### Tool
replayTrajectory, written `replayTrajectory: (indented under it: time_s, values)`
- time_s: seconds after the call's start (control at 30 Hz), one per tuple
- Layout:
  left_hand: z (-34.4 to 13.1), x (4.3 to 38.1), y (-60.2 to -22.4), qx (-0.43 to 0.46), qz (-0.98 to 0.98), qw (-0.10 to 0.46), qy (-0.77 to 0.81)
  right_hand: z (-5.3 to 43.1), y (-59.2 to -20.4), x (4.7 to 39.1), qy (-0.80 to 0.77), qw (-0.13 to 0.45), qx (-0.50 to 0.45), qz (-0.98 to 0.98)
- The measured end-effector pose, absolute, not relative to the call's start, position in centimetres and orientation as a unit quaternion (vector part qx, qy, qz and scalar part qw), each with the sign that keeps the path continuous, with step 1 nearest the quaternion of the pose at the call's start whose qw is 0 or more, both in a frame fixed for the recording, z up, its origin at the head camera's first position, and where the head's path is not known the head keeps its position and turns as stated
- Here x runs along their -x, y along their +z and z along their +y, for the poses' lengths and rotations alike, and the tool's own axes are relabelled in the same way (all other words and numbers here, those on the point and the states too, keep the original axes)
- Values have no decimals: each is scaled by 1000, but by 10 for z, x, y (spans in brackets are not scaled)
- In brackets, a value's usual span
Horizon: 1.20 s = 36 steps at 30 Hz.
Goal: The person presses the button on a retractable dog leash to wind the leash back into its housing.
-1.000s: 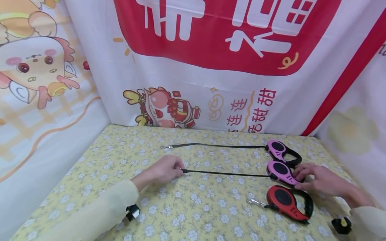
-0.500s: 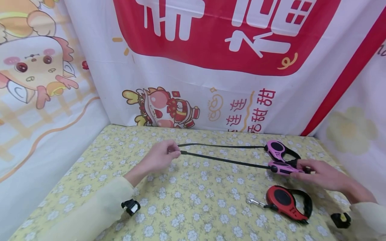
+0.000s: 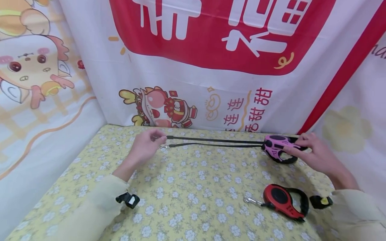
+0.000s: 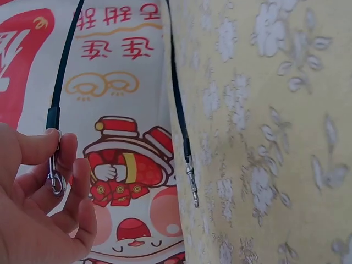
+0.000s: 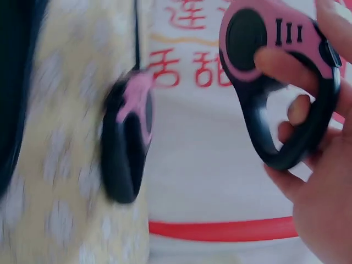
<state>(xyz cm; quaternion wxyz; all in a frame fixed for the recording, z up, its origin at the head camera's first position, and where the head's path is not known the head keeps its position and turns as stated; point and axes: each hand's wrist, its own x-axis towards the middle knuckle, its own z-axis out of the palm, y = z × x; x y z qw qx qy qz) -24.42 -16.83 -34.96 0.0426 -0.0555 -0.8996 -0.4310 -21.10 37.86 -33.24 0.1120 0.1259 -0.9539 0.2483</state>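
My right hand [image 3: 319, 157] grips a pink and black retractable dog leash [image 5: 289, 33], a finger passing across its body above the handle loop. Its black strap [image 3: 205, 139] runs taut leftward to my left hand [image 3: 144, 145]. There, thumb and fingers pinch the metal snap clip [image 4: 56, 184], seen in the left wrist view. A second pink leash [image 5: 144, 102] lies on the table close below the held one, partly covered by it in the head view. Its own strap stretches left and ends in a clip [image 4: 191, 179] near my left hand.
A red retractable leash [image 3: 278, 197] lies nearer me at the right, its silver clip [image 3: 252, 201] pointing left. Flowered yellow cloth [image 3: 187, 190] covers the table. Printed fabric [image 3: 193, 80] hangs behind the table's back edge and along both sides.
Both hands have lifted the pink leash and its clip off the table and carried them toward the back, past the other pink leash's strap. The red leash stays where it lay.
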Motion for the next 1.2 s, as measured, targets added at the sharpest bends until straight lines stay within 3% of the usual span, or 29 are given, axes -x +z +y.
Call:
replayTrajectory:
  time_s: [0.2,0.57,1.2]
  values:
    - [-170,246,-345,34,-881,76,-466,359,-332,216,301,178,-106,-931]
    - [-171,241,-346,15,-875,94,-475,351,-350,221,321,278,-169,-890]
    - [-176,233,-338,16,-867,109,-485,348,-337,215,303,242,-211,-897]
